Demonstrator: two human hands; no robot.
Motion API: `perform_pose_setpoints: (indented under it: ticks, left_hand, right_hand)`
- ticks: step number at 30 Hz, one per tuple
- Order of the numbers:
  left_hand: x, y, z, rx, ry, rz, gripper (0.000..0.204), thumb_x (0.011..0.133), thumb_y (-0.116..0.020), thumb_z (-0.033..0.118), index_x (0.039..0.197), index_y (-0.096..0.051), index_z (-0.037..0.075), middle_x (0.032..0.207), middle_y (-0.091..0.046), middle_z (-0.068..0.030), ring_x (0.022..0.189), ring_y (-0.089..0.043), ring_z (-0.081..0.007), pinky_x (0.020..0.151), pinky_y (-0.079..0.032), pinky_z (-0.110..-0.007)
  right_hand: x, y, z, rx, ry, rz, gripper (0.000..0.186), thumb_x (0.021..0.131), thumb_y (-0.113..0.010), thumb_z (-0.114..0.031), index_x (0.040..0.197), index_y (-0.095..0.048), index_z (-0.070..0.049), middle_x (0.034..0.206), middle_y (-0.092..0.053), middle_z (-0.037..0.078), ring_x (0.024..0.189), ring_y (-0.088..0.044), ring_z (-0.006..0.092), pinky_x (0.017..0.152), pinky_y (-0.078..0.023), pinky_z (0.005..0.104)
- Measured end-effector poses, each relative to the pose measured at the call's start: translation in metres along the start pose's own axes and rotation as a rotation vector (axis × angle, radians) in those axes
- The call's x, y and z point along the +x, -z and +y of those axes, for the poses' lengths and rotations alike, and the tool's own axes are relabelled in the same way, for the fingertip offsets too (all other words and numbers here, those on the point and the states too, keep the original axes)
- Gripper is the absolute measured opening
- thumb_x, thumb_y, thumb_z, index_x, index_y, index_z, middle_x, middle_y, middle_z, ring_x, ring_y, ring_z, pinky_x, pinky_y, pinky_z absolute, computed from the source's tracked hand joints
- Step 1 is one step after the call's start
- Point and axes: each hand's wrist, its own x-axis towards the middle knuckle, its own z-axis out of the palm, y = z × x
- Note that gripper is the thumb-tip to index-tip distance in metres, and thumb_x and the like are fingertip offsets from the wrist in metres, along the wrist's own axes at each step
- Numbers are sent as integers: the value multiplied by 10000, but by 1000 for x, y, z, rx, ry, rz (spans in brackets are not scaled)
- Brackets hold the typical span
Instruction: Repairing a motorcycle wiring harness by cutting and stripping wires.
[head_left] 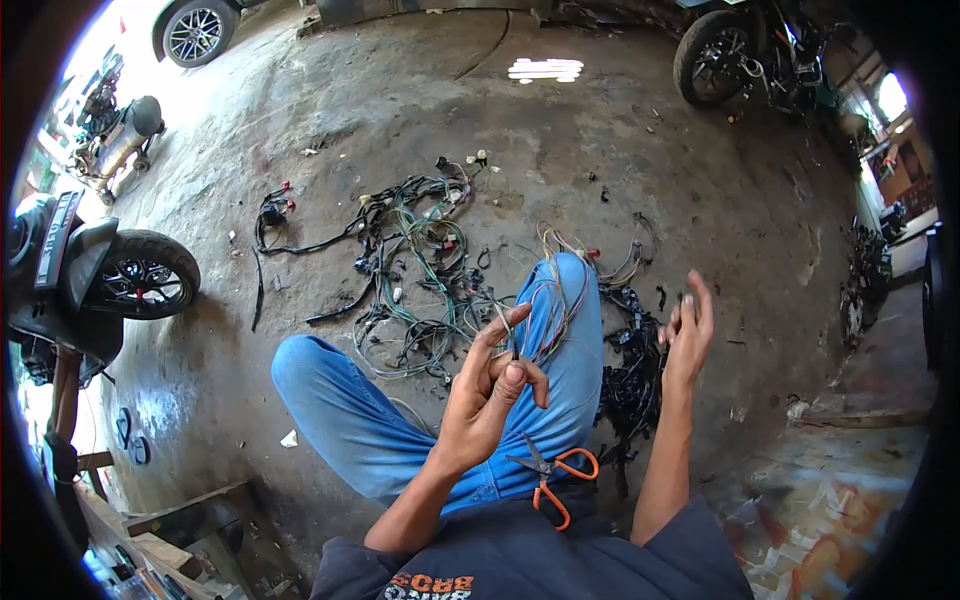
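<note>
My left hand [495, 385] pinches a thin wire with a dark sleeve [515, 352] above my lap. My right hand [688, 330] is raised to the right, fingers apart and loosely bent, holding nothing that I can see. Several coloured wires [555, 300] drape over my right knee, in blue jeans. A tangled harness of black and green wires with connectors [410, 230] spreads on the concrete floor [300, 200] ahead. Orange-handled scissors [565, 465] lie open in my lap. A dark heap of black pieces [630, 380] lies beside my right leg.
A motorbike wheel [150, 300] stands at the left, near black sandals [135, 440]. Another motorbike [715, 65] is at the upper right, a further one [115, 140] at the upper left, with a car [200, 30] behind. Wooden pieces [190, 520] lie at the lower left.
</note>
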Motion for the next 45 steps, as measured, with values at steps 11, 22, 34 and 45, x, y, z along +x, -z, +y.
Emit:
perform_pose_setpoints:
  ticks: [11,22,34,45]
  left_hand:
    - [8,-3,5,-124,73,-97,457,1095,-304,294,1408,-383,-28,860,-701,-199,685,-562,-95,615,-324,-236]
    - [5,2,5,-189,95,-44,252,1081,-444,209,1222,-465,1,930,-711,-237,633,-570,-108,511,-367,-205]
    - [3,-6,13,-237,21,163,277,1008,-591,98,1224,-597,-75,1184,-562,-118,812,-634,-171,622,-626,-366]
    - [-5,5,19,-380,148,98,651,981,-633,101,1535,-311,-12,1241,-557,-114,748,-608,-128,602,-568,-318]
  right_hand:
    - [-46,145,131,-895,126,108,211,959,-621,-77,1158,-656,-17,859,-686,111,700,-677,193,672,-540,319]
    - [-27,75,79,-1077,224,-13,331,852,-731,-67,1173,-675,-9,836,-712,147,803,-671,321,805,-504,379]
    - [-80,-67,-88,-271,358,-260,188,924,-693,-42,1108,-729,-21,1015,-686,87,867,-665,157,785,-536,297]
    - [-91,-114,-79,-111,263,-740,266,850,-743,18,1103,-762,-62,1042,-672,64,954,-669,169,803,-557,289]
